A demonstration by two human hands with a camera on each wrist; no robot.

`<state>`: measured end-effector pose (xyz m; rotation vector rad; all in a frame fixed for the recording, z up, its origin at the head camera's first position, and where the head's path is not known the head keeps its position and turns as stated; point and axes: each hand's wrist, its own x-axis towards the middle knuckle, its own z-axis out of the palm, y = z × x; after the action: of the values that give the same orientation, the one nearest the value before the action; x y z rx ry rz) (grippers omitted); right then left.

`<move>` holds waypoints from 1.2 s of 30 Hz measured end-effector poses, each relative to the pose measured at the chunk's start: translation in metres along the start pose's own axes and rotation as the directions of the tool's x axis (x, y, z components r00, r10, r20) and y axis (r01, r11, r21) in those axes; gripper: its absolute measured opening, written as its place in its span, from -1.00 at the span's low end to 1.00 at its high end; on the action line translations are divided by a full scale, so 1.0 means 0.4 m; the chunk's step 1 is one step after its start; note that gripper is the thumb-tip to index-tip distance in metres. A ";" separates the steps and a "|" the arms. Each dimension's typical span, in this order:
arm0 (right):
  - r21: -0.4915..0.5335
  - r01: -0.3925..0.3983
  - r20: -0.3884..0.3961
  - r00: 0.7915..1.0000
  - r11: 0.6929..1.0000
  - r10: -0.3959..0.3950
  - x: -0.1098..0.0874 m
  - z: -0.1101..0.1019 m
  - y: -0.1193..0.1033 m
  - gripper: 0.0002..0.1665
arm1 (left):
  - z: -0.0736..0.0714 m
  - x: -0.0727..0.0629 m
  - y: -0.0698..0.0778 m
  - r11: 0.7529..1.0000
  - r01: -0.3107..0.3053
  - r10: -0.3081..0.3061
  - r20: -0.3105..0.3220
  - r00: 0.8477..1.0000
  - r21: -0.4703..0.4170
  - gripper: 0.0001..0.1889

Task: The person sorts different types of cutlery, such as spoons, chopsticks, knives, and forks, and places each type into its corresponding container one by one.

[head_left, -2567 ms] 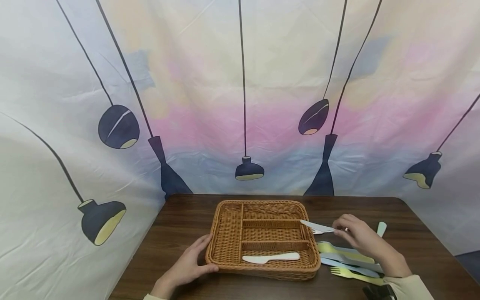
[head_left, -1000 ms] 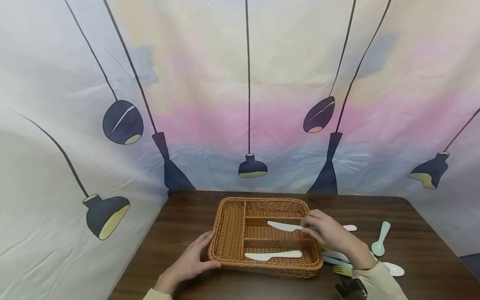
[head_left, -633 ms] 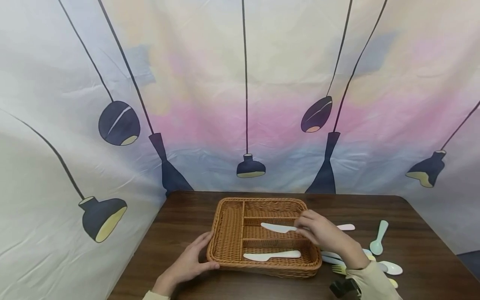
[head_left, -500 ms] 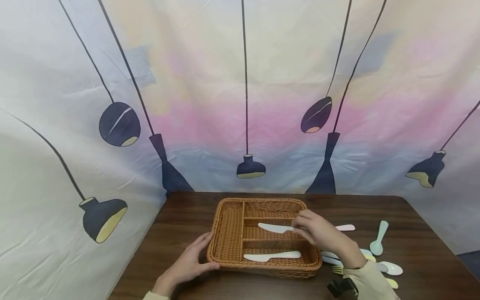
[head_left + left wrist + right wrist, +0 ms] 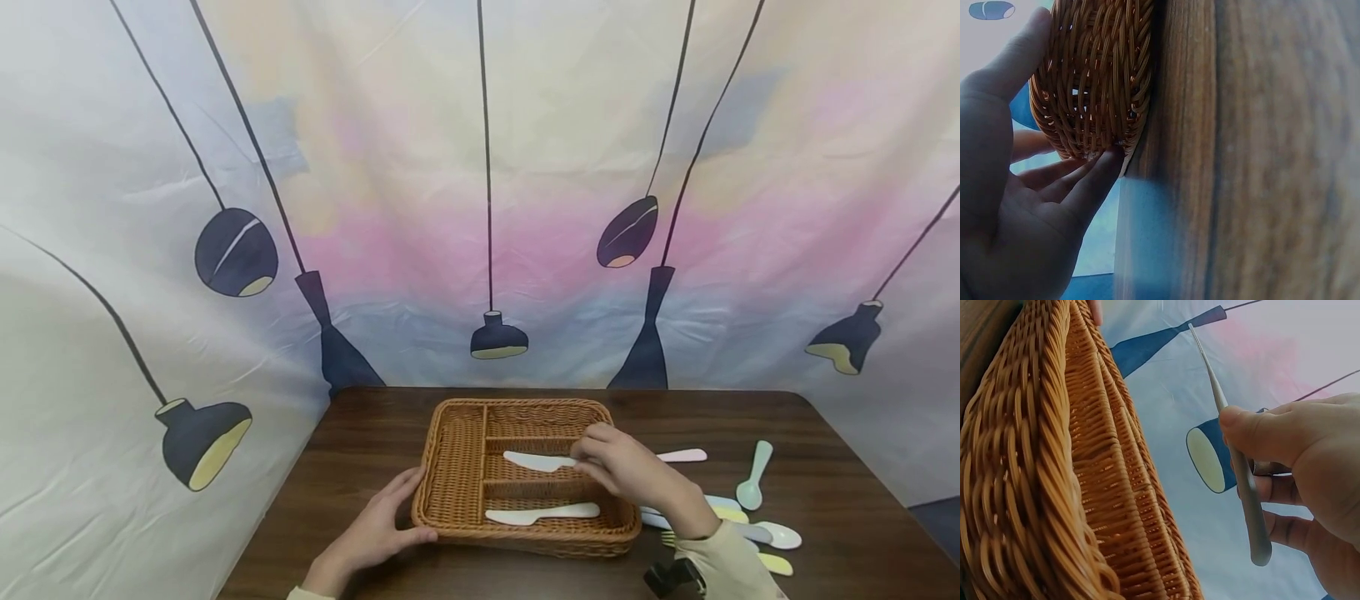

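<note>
A brown wicker cutlery basket (image 5: 450, 467) with several compartments stands on the table. My left hand (image 5: 386, 517) rests against its front left corner, thumb along the front and fingers extended against the left side; in the left wrist view fingertips touch the weave (image 5: 1094, 81). My right hand (image 5: 622, 467) pinches a white knife (image 5: 536, 461) by its handle, over the middle right compartment, blade pointing left. In the right wrist view this knife (image 5: 1244, 481) is seen edge-on, held between thumb and fingers, above the basket rim. Another white knife (image 5: 543, 513) lies in the front compartment.
Right of the basket lies loose cutlery: a mint spoon (image 5: 753, 475), a white spoon (image 5: 783, 536), a pink handle (image 5: 684, 456), a yellow handle (image 5: 776, 565) and others partly under the right forearm. A dark wooden table (image 5: 375, 425) meets a printed cloth backdrop (image 5: 420, 208).
My right hand has carried the white knife leftward from beside the basket to over its middle compartment, uncovering more cutlery on the right. My left hand has stayed at the corner.
</note>
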<state>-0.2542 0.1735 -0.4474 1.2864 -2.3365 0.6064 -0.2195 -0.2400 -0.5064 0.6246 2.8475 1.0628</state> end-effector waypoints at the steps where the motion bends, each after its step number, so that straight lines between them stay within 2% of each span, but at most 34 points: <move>1: 0.004 0.000 0.002 1.000 1.000 0.000 0.000 0.002 -0.002 -0.90 | 0.000 0.000 0.000 1.000 0.000 0.000 0.001 1.000 0.002 0.08; 14: 0.021 0.022 0.027 0.999 1.000 -0.022 0.009 0.030 -0.024 -0.90 | 0.003 -0.003 0.003 1.000 -0.003 0.003 0.003 1.000 0.012 0.08; 19: 0.043 -0.021 0.067 0.998 0.999 0.018 0.007 0.037 -0.032 -0.88 | 0.002 -0.001 0.002 1.000 0.003 -0.003 0.006 1.000 0.005 0.09; 25: 0.025 -0.059 0.071 0.996 0.998 0.057 0.005 0.031 -0.030 -0.79 | 0.001 0.002 0.002 1.000 0.006 -0.006 0.003 1.000 0.007 0.08; 31: 0.043 -0.097 0.103 0.990 0.994 0.092 0.000 0.019 -0.027 -0.80 | 0.000 0.000 0.000 1.000 0.017 -0.017 0.004 1.000 0.001 0.08; 36: 0.038 -0.155 0.099 0.984 0.987 0.151 -0.018 0.004 -0.014 -0.79 | -0.001 0.000 -0.003 1.000 0.006 -0.006 0.001 1.000 0.008 0.07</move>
<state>-0.2461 0.1751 -0.4515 1.1872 -2.5315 0.6632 -0.2198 -0.2410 -0.5069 0.6165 2.8523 1.0504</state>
